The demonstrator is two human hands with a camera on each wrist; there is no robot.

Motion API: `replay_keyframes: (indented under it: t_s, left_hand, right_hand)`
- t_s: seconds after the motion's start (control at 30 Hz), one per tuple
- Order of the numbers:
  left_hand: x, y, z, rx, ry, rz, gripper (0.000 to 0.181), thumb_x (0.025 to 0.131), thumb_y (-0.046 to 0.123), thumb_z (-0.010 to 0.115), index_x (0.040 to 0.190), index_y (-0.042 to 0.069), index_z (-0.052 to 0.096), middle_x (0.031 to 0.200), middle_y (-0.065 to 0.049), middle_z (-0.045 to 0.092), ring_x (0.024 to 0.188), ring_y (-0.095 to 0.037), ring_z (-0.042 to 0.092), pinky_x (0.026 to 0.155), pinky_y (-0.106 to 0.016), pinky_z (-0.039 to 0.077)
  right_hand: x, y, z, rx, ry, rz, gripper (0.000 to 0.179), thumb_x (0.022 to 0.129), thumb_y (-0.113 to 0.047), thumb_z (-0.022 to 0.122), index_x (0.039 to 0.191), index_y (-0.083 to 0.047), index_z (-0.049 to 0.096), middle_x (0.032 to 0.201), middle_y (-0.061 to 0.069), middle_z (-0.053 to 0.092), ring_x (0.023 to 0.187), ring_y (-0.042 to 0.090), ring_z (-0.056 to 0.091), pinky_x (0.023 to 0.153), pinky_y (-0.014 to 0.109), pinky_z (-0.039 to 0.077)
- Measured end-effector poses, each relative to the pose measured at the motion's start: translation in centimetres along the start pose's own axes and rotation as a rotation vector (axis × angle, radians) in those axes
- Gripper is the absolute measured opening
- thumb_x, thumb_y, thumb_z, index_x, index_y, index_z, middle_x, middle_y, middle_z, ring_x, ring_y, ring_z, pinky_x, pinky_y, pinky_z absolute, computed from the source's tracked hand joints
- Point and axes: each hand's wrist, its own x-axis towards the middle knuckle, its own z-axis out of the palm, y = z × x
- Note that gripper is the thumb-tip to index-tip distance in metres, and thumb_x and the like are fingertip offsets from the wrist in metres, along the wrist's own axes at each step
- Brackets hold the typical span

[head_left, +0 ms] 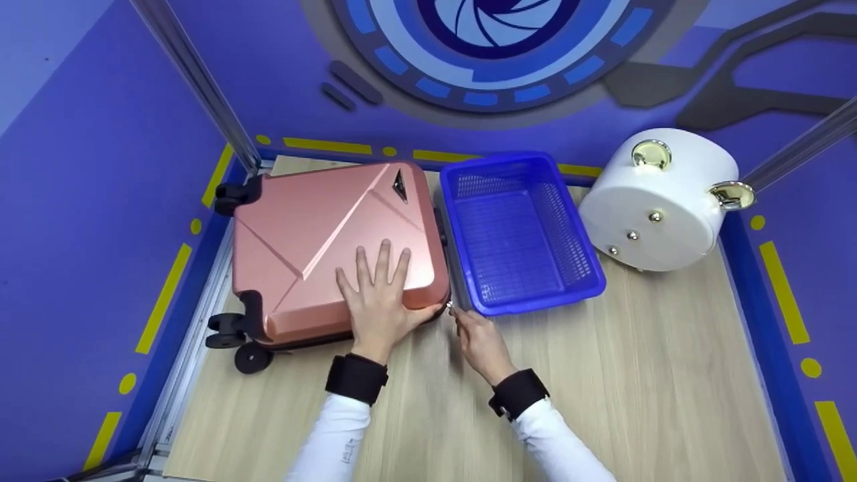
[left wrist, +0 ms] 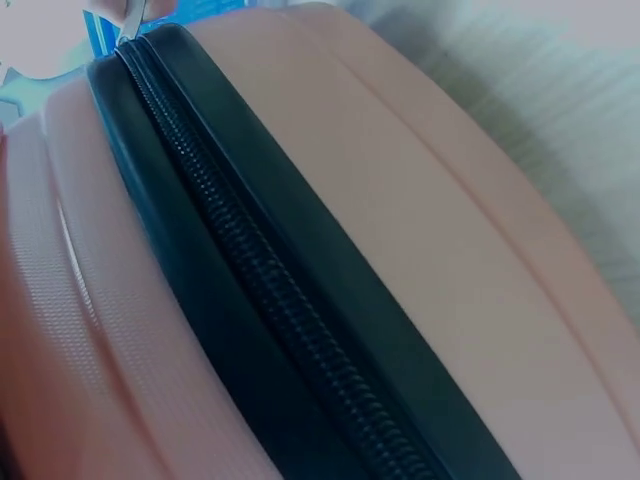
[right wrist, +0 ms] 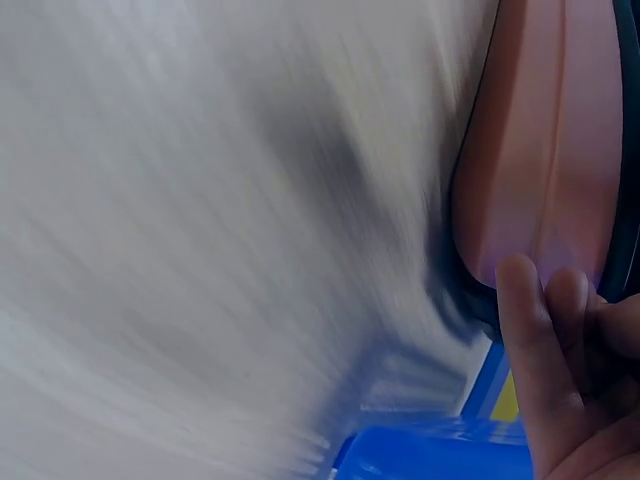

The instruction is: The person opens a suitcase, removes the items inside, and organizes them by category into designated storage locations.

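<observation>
A pink hard-shell suitcase (head_left: 315,227) lies flat on the wooden floor, its black wheels to the left. My left hand (head_left: 379,304) rests on its lid near the front right corner, fingers spread, thumb along the corner edge. At that corner my right hand (head_left: 483,341) pinches a small metal zipper pull (head_left: 449,304). The left wrist view shows the black zipper (left wrist: 250,250) running round the side, with the zipper pull (left wrist: 132,22) at its far end. In the right wrist view, fingers (right wrist: 530,340) of the right hand lie by the suitcase's rounded corner.
A blue plastic basket (head_left: 519,306) stands close against the suitcase's right side. Beyond it a white drum-shaped pot or bag (head_left: 659,207) with gold handles lies tipped over. Purple walls (head_left: 80,221) enclose the left, back and right.
</observation>
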Motion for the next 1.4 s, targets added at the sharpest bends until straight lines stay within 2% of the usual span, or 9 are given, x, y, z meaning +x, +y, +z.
replay_keyframes:
  t_s: [0.23, 0.4, 0.6, 0.73, 0.9, 1.03, 1.17, 1.27, 1.4]
  left_hand:
    - [0.2, 0.9, -0.1, 0.037, -0.028, -0.031, 0.121, 0.055, 0.098, 0.065, 0.154, 0.029, 0.052, 0.162, -0.009, 0.045, 0.147, -0.048, 0.039, 0.111, -0.077, 0.026]
    - [0.5, 1.4, -0.2, 0.028, -0.049, -0.061, 0.120, 0.056, 0.097, 0.067, 0.155, 0.030, 0.051, 0.162, -0.009, 0.044, 0.147, -0.049, 0.037, 0.111, -0.078, 0.025]
    - [0.8, 1.8, -0.2, 0.041, -0.050, -0.076, 0.117, 0.058, 0.097, 0.063, 0.154, 0.031, 0.052, 0.162, -0.009, 0.044, 0.147, -0.049, 0.038, 0.110, -0.079, 0.025]
    - [1.1, 2.1, 0.0, 0.036, -0.045, -0.090, 0.117, 0.058, 0.097, 0.063, 0.154, 0.031, 0.053, 0.163, -0.009, 0.043, 0.147, -0.049, 0.037, 0.110, -0.080, 0.025]
    - [0.9, 1.9, -0.4, 0.040, -0.077, -0.076, 0.118, 0.061, 0.098, 0.059, 0.156, 0.029, 0.049, 0.164, -0.010, 0.041, 0.149, -0.050, 0.034, 0.110, -0.079, 0.024]
    - [0.8, 1.3, -1.0, -0.007, -0.127, -0.044, 0.113, 0.068, 0.092, 0.063, 0.158, 0.025, 0.047, 0.166, -0.013, 0.037, 0.150, -0.051, 0.030, 0.111, -0.080, 0.021]
    - [0.9, 0.2, -1.9, -0.128, -0.207, -0.001, 0.104, 0.075, 0.082, 0.069, 0.158, 0.022, 0.047, 0.167, -0.012, 0.034, 0.152, -0.051, 0.024, 0.115, -0.077, 0.016]
    - [0.8, -1.2, -2.6, -0.170, -0.268, 0.049, 0.101, 0.076, 0.077, 0.073, 0.158, 0.024, 0.046, 0.168, -0.008, 0.033, 0.154, -0.047, 0.023, 0.117, -0.075, 0.014]
    - [0.6, -3.6, -3.2, -0.152, -0.326, 0.112, 0.101, 0.076, 0.073, 0.077, 0.160, 0.029, 0.043, 0.170, -0.002, 0.031, 0.155, -0.044, 0.021, 0.116, -0.078, 0.011]
  right_hand:
    - [-0.4, -0.5, 0.0, -0.037, 0.022, -0.007, 0.026, 0.091, 0.009, 0.065, 0.115, 0.008, 0.072, 0.084, 0.013, 0.069, 0.071, 0.030, 0.070, 0.064, 0.039, 0.060]
    - [-0.6, -0.9, 0.1, -0.064, 0.021, -0.007, 0.026, 0.091, 0.008, 0.065, 0.117, 0.008, 0.072, 0.084, 0.014, 0.068, 0.070, 0.030, 0.070, 0.061, 0.040, 0.058]
    - [-0.9, -1.3, 0.3, -0.098, 0.029, -0.018, 0.027, 0.089, 0.009, 0.067, 0.116, 0.007, 0.072, 0.083, 0.013, 0.066, 0.068, 0.029, 0.070, 0.059, 0.039, 0.058]
    - [-1.0, -1.7, 0.5, -0.096, 0.021, -0.045, 0.027, 0.089, 0.007, 0.067, 0.115, 0.005, 0.072, 0.079, 0.009, 0.064, 0.064, 0.024, 0.067, 0.057, 0.036, 0.057]
    - [-1.2, -1.7, 0.6, -0.067, 0.014, -0.061, 0.027, 0.089, 0.008, 0.067, 0.114, 0.002, 0.075, 0.075, 0.004, 0.062, 0.059, 0.017, 0.062, 0.055, 0.032, 0.055]
    - [-1.1, -1.5, 0.4, -0.067, 0.000, -0.061, 0.028, 0.089, 0.007, 0.069, 0.115, 0.000, 0.075, 0.076, 0.004, 0.062, 0.061, 0.017, 0.062, 0.057, 0.033, 0.056]
    - [-0.9, -1.4, 0.1, -0.055, -0.017, -0.042, 0.029, 0.090, 0.008, 0.068, 0.117, -0.001, 0.075, 0.077, 0.004, 0.063, 0.062, 0.017, 0.063, 0.058, 0.033, 0.056]
    - [-1.0, -1.3, 0.0, -0.042, -0.025, -0.024, 0.031, 0.089, 0.010, 0.067, 0.117, -0.001, 0.075, 0.077, 0.003, 0.063, 0.062, 0.016, 0.063, 0.057, 0.033, 0.056]
    - [-1.0, -1.2, -0.1, -0.040, -0.030, -0.025, 0.032, 0.089, 0.009, 0.068, 0.117, -0.003, 0.075, 0.076, 0.002, 0.063, 0.062, 0.014, 0.062, 0.057, 0.032, 0.056]
